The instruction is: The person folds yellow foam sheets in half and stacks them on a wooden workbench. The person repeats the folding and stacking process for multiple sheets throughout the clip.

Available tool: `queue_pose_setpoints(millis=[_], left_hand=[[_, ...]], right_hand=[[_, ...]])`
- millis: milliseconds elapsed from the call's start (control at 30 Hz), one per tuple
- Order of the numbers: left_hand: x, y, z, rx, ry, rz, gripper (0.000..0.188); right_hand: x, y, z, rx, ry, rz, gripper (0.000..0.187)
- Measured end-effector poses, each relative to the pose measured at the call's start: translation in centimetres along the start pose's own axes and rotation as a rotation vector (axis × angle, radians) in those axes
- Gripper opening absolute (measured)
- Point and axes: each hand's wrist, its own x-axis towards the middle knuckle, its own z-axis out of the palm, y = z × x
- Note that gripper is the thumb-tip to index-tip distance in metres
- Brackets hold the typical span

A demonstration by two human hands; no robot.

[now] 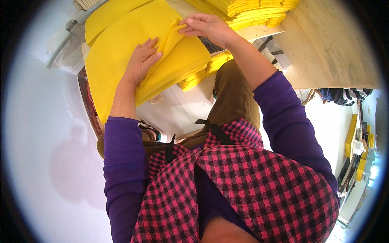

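Note:
A large sheet of yellow fabric (117,56) spreads in front of me, with one edge lifted and folded back at its right side. My right hand (207,29) pinches that raised edge between thumb and fingers near the far right corner. Flat on the fabric, beside the fold, rests my left hand (142,61), its fingers apart. The folded part slopes down toward the near right, over more yellow layers.
A tall stack of folded yellow fabric (255,12) stands at the far right on a wooden board. Another yellow bundle (193,81) hangs lower, near my knee. A wooden panel (328,44) rises on the right; a white wall (48,133) lies left.

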Motion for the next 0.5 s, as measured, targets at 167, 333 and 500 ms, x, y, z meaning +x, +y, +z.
queue_pose_setpoints(millis=[167,333,500], left_hand=[[-0.2,0.7,-0.1,-0.006,-0.004,0.007,0.055],[0.1,0.4,0.0,0.018,-0.012,0.003,0.057],[0.1,0.1,0.0,0.058,-0.023,0.011,0.053]], right_hand=[[0.3,0.0,0.7,0.020,0.013,-0.015,0.036],[0.2,0.3,0.5,0.031,-0.004,-0.054,0.036],[-0.8,1.6,-1.0,-0.070,0.106,-0.088,0.043]])
